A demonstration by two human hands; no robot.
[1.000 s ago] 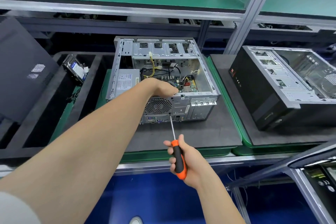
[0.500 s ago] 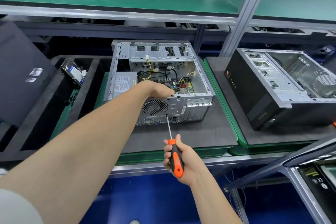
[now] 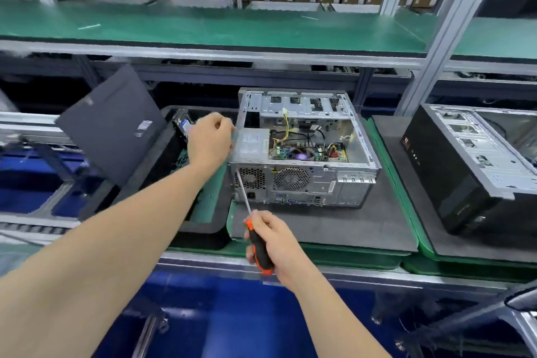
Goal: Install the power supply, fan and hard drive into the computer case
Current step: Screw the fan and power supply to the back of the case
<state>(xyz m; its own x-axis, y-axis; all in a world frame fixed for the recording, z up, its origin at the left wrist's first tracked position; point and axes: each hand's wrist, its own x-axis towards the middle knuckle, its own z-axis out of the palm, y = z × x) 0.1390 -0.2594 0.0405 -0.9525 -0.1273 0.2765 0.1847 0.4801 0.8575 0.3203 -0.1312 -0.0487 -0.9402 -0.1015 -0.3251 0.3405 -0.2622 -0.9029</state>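
Observation:
The open silver computer case (image 3: 353, 183) lies on a black mat with its rear panel toward me. A grey power supply (image 3: 252, 145) sits in its near-left corner, and a round fan grille (image 3: 291, 179) shows on the rear panel. My left hand (image 3: 210, 136) hovers just left of the case with curled fingers; nothing shows in it. It partly covers the hard drive (image 3: 183, 124) in the black foam tray. My right hand (image 3: 276, 244) grips an orange and black screwdriver (image 3: 259, 247), whose tip touches the rear panel's upper-left corner by the power supply grille.
A black side panel (image 3: 113, 125) leans at the left, behind the foam tray (image 3: 203, 227). A second, black case (image 3: 465, 171) lies open on its own mat at the right. A green shelf (image 3: 232, 29) runs overhead, held by metal posts (image 3: 433, 46).
My left hand has come out of the case and moved left, over the hard drive. The screwdriver tip has shifted left from below the fan grille to the power supply corner.

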